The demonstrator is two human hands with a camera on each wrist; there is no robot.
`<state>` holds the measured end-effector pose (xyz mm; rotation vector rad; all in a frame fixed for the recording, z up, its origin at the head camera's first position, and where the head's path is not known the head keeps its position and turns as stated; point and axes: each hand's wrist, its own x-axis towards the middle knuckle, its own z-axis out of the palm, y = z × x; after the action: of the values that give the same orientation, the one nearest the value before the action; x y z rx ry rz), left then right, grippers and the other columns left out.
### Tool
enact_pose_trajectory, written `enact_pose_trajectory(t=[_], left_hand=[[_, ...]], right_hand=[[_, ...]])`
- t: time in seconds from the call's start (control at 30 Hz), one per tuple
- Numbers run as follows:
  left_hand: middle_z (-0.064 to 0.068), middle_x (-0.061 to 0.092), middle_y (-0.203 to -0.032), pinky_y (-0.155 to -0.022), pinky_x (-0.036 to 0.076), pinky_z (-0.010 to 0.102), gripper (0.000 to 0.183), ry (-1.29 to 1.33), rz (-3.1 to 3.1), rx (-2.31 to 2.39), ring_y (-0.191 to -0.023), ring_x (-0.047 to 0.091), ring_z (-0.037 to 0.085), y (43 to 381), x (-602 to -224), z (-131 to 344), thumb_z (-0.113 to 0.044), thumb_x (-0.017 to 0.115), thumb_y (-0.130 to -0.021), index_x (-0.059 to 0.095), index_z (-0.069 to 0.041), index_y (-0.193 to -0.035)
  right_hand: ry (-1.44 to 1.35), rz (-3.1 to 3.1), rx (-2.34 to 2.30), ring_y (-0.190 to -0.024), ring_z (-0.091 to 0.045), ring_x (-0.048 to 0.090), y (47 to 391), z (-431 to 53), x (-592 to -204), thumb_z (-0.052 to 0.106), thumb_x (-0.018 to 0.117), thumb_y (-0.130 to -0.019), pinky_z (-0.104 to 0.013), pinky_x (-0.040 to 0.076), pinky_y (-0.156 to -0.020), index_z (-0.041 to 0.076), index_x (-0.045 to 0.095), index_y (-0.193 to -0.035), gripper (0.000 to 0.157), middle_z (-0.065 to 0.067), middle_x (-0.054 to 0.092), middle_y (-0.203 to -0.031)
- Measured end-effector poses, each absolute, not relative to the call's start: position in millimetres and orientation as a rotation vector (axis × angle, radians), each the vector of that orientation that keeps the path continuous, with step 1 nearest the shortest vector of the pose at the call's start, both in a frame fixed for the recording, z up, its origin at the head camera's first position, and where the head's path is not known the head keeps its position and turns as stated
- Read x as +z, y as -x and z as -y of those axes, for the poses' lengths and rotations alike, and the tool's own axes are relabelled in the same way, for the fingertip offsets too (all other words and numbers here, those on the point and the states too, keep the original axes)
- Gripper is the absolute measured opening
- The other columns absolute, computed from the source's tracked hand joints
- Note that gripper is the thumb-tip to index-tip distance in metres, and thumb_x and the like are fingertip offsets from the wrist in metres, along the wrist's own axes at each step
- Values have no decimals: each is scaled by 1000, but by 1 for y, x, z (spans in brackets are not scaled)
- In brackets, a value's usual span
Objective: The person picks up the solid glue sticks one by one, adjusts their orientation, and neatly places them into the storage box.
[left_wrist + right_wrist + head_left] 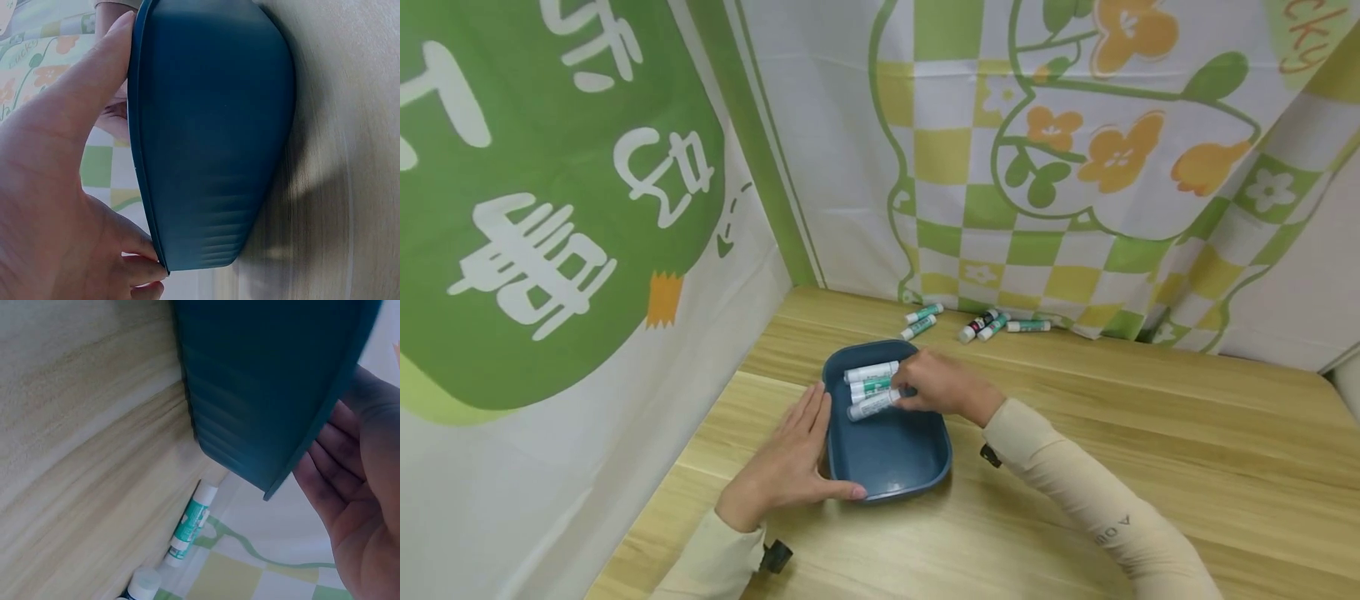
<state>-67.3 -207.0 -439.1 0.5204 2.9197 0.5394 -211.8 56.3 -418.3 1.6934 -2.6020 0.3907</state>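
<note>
A dark blue plastic bin point(887, 462) stands on the table, with several white glue sticks point(871, 372) side by side at its far end; one shows a green label. My right hand point(943, 385) reaches over the bin's right rim, fingers and thumb pinching the right end of the nearest glue stick point(872, 406). In the right wrist view the bin's wall hides those fingertips. Along the left side, my left hand point(790, 458) rests against the rim with straight fingers, its thumb stretched along the near edge. The left wrist view shows the thumb point(103, 59) lying on the rim.
Behind the bin lie two green-labelled glue sticks point(917, 327). Farther right at the back are a black-labelled glue stick point(977, 325) and two more green ones point(1028, 326). A printed curtain point(985, 167) hangs along the table's back edge, and another cloth point(700, 333) hangs at the left.
</note>
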Motion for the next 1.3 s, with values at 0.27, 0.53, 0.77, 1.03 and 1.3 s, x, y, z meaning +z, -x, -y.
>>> enact_pose_trajectory(t=[0.27, 0.53, 0.77, 1.03, 1.3], left_hand=[[24, 2, -177, -133, 17, 61, 143, -516, -2917, 557, -166, 2, 41, 68, -441, 206, -83, 74, -74, 12, 7, -166], [24, 1, -177, -133, 17, 60, 144, -511, -2914, 573, -166, 2, 41, 68, -441, 206, -83, 75, -74, 11, 7, -166], [24, 0, -177, -134, 17, 60, 144, -512, -2910, 569, -166, 2, 41, 68, -440, 206, -83, 75, -75, 10, 7, -166], [25, 1, -177, -134, 17, 59, 144, -518, -2910, 567, -166, 2, 42, 68, -440, 206, -83, 75, -75, 10, 8, -166], [26, 1, -177, -134, 17, 60, 143, -528, -2917, 568, -166, 4, 43, 68, -440, 206, -82, 76, -75, 11, 9, -166]], right_hand=[[-1609, 2670, 173, -78, -12, 66, 212, -49, -422, 21, 81, -94, -31, 58, -73, 11, 79, -92, 10, -1, 75, -88], [-1509, 2754, -46, -80, -16, 70, 212, -40, -426, 20, 85, -90, -35, 60, -72, 12, 76, -88, 13, -3, 75, -88], [-1460, 2798, -126, -86, -18, 74, 211, -33, -431, 23, 88, -88, -35, 62, -76, 13, 74, -89, 17, -2, 76, -91], [-1462, 2813, -96, -89, -17, 73, 210, -34, -432, 23, 89, -87, -34, 62, -78, 13, 74, -93, 20, -2, 76, -95], [-1533, 2719, 87, -94, -21, 74, 210, -43, -416, 19, 83, -93, -35, 63, -82, 6, 78, -108, 21, -8, 77, -103]])
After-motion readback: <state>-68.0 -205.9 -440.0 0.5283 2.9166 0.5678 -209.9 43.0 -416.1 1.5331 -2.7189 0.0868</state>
